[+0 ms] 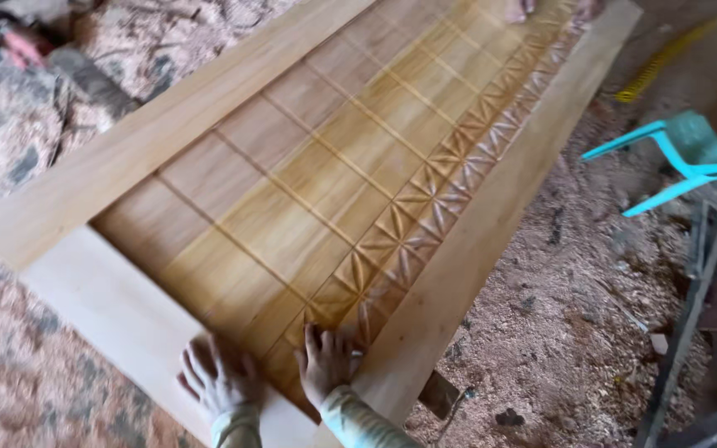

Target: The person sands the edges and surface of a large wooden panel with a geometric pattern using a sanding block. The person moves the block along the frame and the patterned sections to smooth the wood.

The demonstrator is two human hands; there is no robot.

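A: What lies at the left of the frame?

B: Wood shavings (10,390) cover the floor beside a large wooden door (309,174), laid flat and running diagonally away from the camera.

A: And the person's hands?

B: The left hand (219,380) rests flat, fingers spread, on the door's pale near rail; it grips nothing. Just beside it, the right hand (325,362) lies open, palm down, on the carved star border (425,199) of the panel.

A: Further right?

B: A co-worker's fingers (520,10) touch the far end. A turquoise plastic chair (690,153) stands on the shavings, well apart from the door.
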